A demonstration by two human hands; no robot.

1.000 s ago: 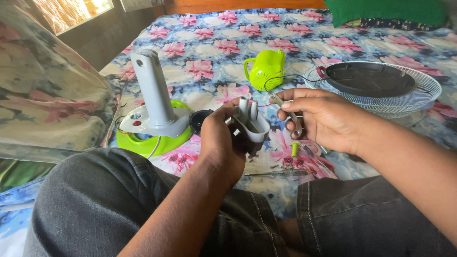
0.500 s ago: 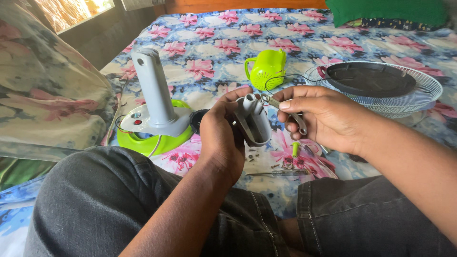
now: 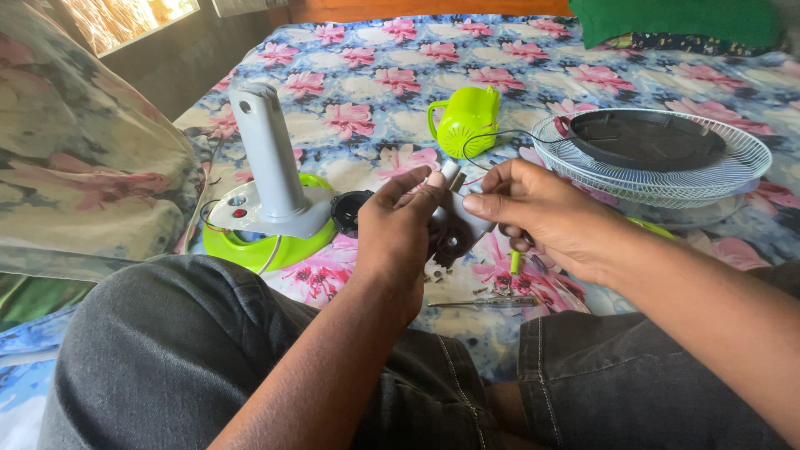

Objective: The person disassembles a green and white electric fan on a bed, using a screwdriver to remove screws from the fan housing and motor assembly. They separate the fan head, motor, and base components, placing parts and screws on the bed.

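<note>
Head view shows the left hand (image 3: 392, 237) gripping a small grey plastic housing (image 3: 452, 227) above the flowered bed (image 3: 367, 92), fingers closed around its side, while the right hand (image 3: 542, 212) pinches at the housing's top end with thumb and forefinger closed; whether it also holds a small metal tool I cannot tell. By my judgement the step in hand is working on this housing, a part of the dismantled fan whose green-and-grey base (image 3: 267, 208), green motor cover (image 3: 467, 121) and wire grille (image 3: 658, 158) lie around. Any next move seems to call for a steady left grip and fine right fingertip work.
</note>
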